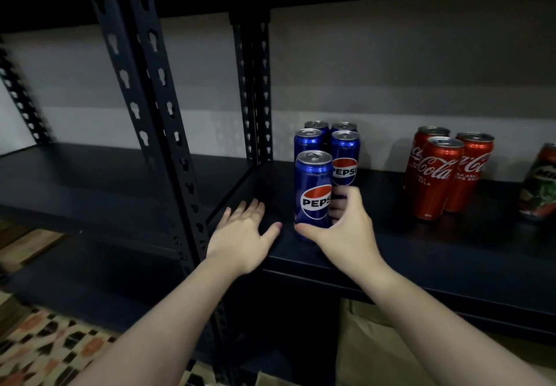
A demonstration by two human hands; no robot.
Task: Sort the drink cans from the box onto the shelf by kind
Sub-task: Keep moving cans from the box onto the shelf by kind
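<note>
The right hand point(346, 229) grasps a Pepsi can point(313, 190) at the shelf's point(421, 253) front edge; left hand point(243, 232) lies flat, released (box unseen). Cola cans point(436, 175) already grouped.

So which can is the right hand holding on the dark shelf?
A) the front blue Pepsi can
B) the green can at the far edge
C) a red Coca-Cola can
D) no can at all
A: the right hand curls its thumb and fingers round the front blue Pepsi can, which stands on the dark metal shelf, while the red Coca-Cola cans stand apart, untouched.
</note>
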